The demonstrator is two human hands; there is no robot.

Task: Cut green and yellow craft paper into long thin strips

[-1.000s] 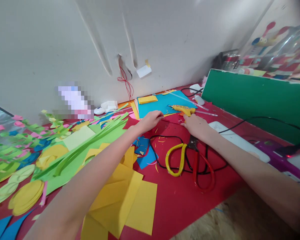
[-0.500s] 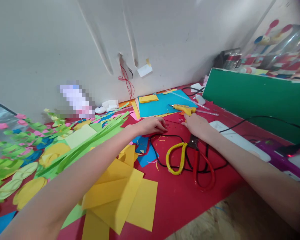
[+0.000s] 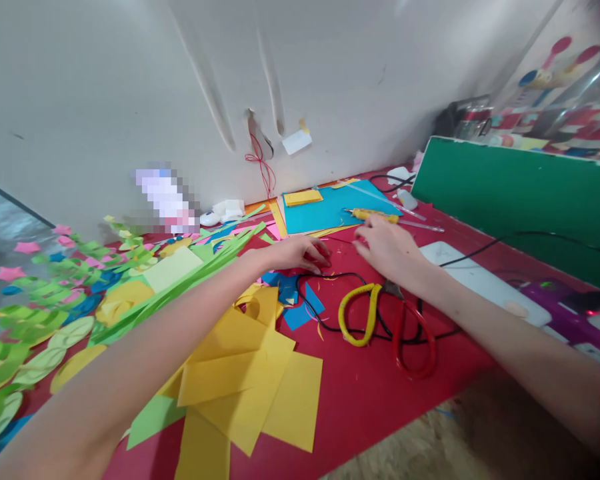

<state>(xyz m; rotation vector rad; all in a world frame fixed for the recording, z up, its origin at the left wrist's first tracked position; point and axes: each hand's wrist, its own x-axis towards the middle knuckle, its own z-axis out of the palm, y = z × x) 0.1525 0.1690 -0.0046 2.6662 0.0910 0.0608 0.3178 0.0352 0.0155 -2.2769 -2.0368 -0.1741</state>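
My left hand (image 3: 307, 253) is low over the red table surface, its fingers loosely curled and apart, with nothing visible in them. Blue paper scraps (image 3: 304, 308) lie just below it. Facing it, my right hand (image 3: 386, 245) has its fingers bent and spread, also with nothing visible in them. Behind that hand lies a yellow glue gun (image 3: 373, 215), its handle partly hidden by the fingers. A pair of scissors (image 3: 359, 320) with one yellow and one red handle lies under my right wrist, which covers the blades. A black cable (image 3: 325, 325) loops around them.
Yellow paper sheets (image 3: 240, 373) overlap at front, beside green paper strips (image 3: 220, 270). Curled paper garlands with stars (image 3: 45, 300) fill the left. Blue card (image 3: 325, 217) lies by the wall. On the right are a white flat object (image 3: 480, 287), a purple power strip (image 3: 560, 307) and a green board (image 3: 510, 200).
My right hand has come off the glue gun's handle and its fingers have spread. My left hand has stayed nearly in place. The view has shifted slightly to the left.
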